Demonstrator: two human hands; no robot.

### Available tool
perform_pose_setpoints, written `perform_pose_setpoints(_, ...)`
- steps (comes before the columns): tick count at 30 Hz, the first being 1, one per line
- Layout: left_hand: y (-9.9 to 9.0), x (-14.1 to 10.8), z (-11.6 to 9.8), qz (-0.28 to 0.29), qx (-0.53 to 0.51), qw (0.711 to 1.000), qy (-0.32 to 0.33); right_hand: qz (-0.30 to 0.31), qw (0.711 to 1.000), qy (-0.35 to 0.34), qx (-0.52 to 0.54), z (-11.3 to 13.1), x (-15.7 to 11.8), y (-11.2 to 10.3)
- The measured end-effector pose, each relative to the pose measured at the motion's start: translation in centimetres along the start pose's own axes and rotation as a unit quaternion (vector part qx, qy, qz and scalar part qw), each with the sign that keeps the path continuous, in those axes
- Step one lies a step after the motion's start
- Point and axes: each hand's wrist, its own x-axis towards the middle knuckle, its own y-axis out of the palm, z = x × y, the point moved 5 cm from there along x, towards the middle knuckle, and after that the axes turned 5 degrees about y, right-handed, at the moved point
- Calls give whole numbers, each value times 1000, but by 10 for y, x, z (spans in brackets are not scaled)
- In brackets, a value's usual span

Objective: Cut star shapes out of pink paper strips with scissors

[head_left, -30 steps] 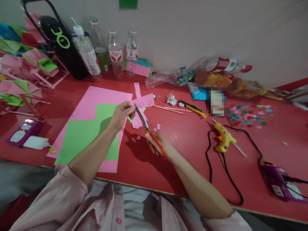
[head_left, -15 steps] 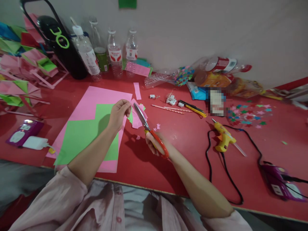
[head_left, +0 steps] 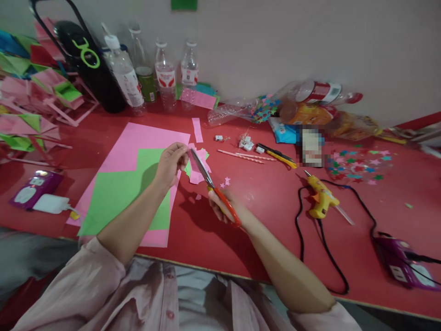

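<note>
Evidently, the scissors (head_left: 208, 179) slanted so their tips lay beside the left hand (head_left: 169, 162).
The right hand (head_left: 216, 203) clamped their handles above the worktop (head_left: 265, 216); left fingertips (head_left: 185, 158) were together, anything between too small to tell.

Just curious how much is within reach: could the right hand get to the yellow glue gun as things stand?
Probably yes: only a black cord seems to lie between the right hand and the yellow glue gun. The scissors in that hand would likely need putting down first.
</note>
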Motion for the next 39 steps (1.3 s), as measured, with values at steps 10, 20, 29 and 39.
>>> perform_pose_setpoints(10, -3, 2, -4, 9, 74, 997, 36, 5, 999, 19, -38, 0, 1, -4)
perform_pose_setpoints(20, -4, 5, -4, 37, 68, 997, 12, -3, 999, -16, -30, 3, -7, -3)
perform_pose_setpoints(29, -3, 4, -4, 42, 59, 997, 13, 28, 999, -11, -15, 1, -5, -4)
perform_pose_setpoints(39, -3, 5, -6, 45, 64, 997, 17, 6, 1000, -4, -29, 3, -10, -4)
